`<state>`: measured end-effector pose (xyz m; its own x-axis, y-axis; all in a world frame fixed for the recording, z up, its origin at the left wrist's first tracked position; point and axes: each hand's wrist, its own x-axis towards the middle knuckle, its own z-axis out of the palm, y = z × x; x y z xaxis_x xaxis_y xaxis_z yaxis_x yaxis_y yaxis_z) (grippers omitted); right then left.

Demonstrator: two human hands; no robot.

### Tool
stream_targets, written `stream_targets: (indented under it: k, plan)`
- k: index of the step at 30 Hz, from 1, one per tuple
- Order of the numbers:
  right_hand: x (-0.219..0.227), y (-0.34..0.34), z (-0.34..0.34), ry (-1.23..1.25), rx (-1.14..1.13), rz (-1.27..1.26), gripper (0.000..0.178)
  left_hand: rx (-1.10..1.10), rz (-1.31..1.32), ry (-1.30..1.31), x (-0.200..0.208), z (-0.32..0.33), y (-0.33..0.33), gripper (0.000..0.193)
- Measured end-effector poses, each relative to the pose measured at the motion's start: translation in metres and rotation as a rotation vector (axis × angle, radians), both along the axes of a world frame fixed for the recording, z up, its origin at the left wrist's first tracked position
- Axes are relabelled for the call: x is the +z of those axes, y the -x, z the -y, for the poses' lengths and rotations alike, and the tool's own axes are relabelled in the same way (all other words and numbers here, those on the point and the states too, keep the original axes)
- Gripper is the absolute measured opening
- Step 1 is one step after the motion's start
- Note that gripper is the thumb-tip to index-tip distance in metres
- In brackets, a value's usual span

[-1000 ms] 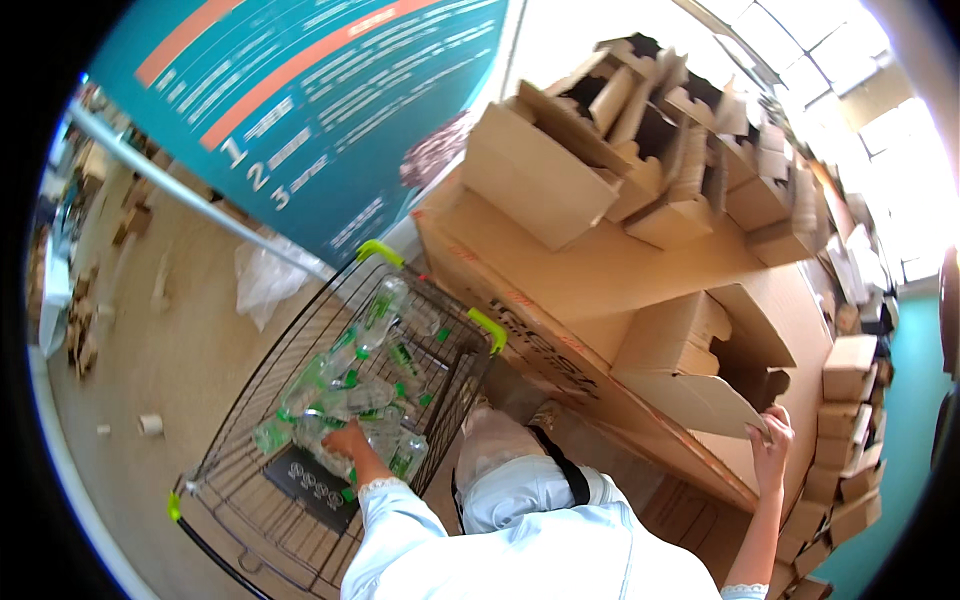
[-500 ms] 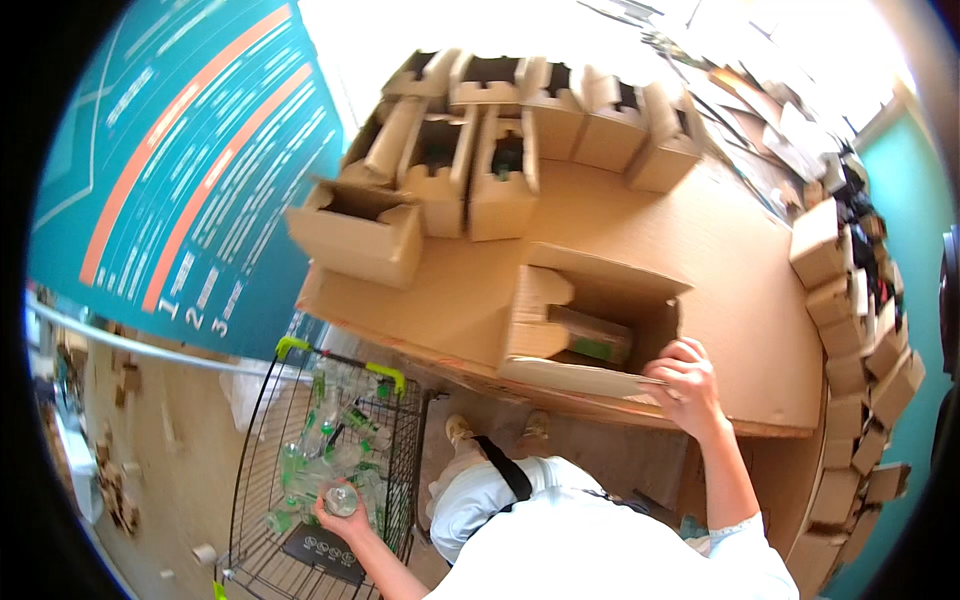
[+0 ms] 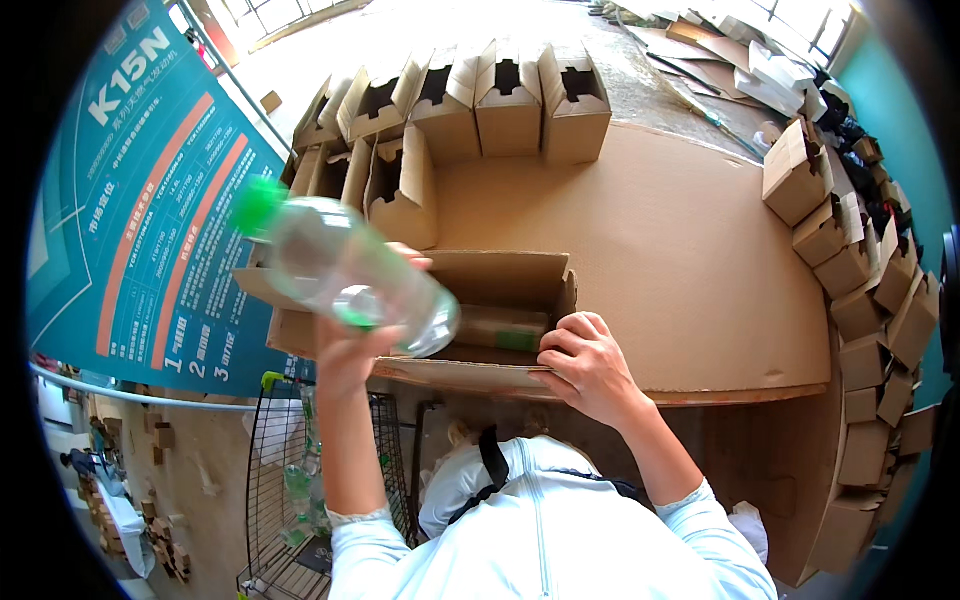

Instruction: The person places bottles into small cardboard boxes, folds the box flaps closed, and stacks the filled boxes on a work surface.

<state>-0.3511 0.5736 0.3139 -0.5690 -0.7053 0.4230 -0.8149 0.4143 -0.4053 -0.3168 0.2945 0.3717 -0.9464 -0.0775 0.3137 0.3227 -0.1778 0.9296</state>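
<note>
In my left hand is a clear plastic bottle with a green cap. It is tilted, blurred by motion, and held above the left part of an open cardboard box. My right hand grips the box's near right corner, fingers over the rim. Inside the box lies a clear item with a green band, probably another bottle; the raised bottle hides part of the box's left end. Below on the left, a black wire shopping cart holds several clear bottles with green parts.
Several open cardboard boxes stand in rows at the table's far left. The table top is brown cardboard. More boxes are stacked along the right, and a blue-green printed banner stands at the left.
My left hand has risen from the cart to above the box, bringing the bottle with it. My right hand still holds the box's near right corner. The view has shifted.
</note>
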Motion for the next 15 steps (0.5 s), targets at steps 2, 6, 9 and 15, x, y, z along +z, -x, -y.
stream_targets:
  k: [2, 6, 9, 15]
  plan:
    - [0.001, -0.001, -0.005, 0.033, -0.031, -0.011, 0.013, -0.158, 0.137, 0.336, -0.006, -0.006, 0.027, 0.08]
    - [-0.005, -0.008, -0.006, 0.072, -0.079, -0.01, 0.013, -0.408, 0.377, 0.847, -0.015, -0.024, 0.06, 0.077]
    - [-0.007, -0.012, -0.002, 0.104, -0.083, -0.016, 0.014, -0.65, 0.433, 1.152, -0.052, 0.005, 0.073, 0.086]
    - [-0.01, -0.012, -0.002, 0.103, -0.072, 0.004, 0.012, -1.145, 0.498, 1.529, -0.087, -0.028, 0.085, 0.093]
